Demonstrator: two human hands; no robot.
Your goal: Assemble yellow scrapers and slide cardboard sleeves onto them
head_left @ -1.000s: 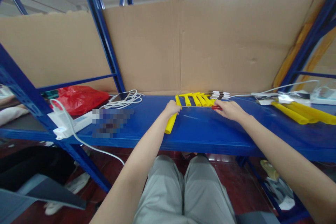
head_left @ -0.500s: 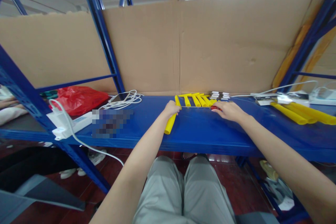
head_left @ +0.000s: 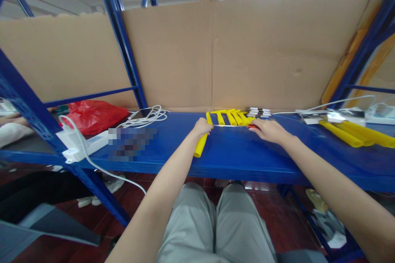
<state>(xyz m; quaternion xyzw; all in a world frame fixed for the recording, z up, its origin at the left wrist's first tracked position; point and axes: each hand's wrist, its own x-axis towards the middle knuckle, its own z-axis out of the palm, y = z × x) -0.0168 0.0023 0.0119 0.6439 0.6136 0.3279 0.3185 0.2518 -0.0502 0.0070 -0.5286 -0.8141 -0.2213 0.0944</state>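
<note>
My left hand (head_left: 203,126) is closed around a yellow tube (head_left: 201,146), which slants on the blue shelf top with its lower end toward me. In my right hand (head_left: 268,129) is a screwdriver (head_left: 231,126); a bit of its red handle shows at the fingers. Its long thin metal shaft lies level and points left, its tip reaching the tube beside my left fingers. Whether the tip is in a screw or a hole is too small to tell. Just behind the shaft lie several yellow T-shaped pieces (head_left: 231,117) in a row.
Black-and-white small packs (head_left: 258,112) sit behind my right hand. More yellow tubes (head_left: 342,134) lie at the right. To the left are a white cable coil (head_left: 151,116), a power strip (head_left: 95,143) and a red plastic bag (head_left: 94,117). A cardboard sheet (head_left: 173,57) stands behind. Another person's hand (head_left: 14,120) shows far left.
Both hands keep their places and holds. The screwdriver's shaft looks slightly different in its shine. At the far left, the other person's arm has shifted a little.
</note>
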